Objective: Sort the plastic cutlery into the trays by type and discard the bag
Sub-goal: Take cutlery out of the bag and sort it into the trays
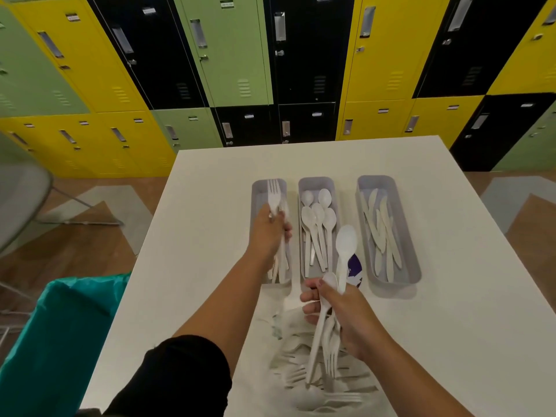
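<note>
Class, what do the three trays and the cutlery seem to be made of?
Trays: likely moulded plastic, matte pale grey, with rounded corners and thin even walls. Cutlery, such as the spoons: white plastic, slightly glossy, thin and faintly translucent.

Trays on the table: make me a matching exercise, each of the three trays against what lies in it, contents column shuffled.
Column 1:
1. left tray
2. middle tray
3. right tray

Column 2:
A. knives
B. forks
C. spoons

Pairs: 1-B, 2-C, 3-A
</note>
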Demonstrator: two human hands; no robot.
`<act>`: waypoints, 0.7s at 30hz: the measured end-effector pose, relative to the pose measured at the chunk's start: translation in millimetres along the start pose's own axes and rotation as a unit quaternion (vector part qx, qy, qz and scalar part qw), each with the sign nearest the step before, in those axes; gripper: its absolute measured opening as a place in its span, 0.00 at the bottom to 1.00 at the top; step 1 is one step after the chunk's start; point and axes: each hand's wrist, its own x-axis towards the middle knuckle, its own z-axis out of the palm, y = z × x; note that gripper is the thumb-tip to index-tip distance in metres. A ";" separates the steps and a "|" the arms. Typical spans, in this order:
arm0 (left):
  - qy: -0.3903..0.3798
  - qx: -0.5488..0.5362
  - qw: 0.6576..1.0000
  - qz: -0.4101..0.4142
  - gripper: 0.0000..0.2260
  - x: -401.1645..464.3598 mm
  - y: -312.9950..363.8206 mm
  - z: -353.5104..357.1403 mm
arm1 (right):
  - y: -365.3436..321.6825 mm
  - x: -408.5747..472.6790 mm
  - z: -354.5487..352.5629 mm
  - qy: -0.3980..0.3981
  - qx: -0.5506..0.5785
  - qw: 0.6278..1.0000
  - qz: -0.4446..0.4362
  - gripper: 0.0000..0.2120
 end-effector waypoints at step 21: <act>-0.315 0.135 0.937 -0.066 0.12 -22.7 2.4 33.8 | -5.9 5.7 -4.2 0.010 0.001 0.999 0.040 0.06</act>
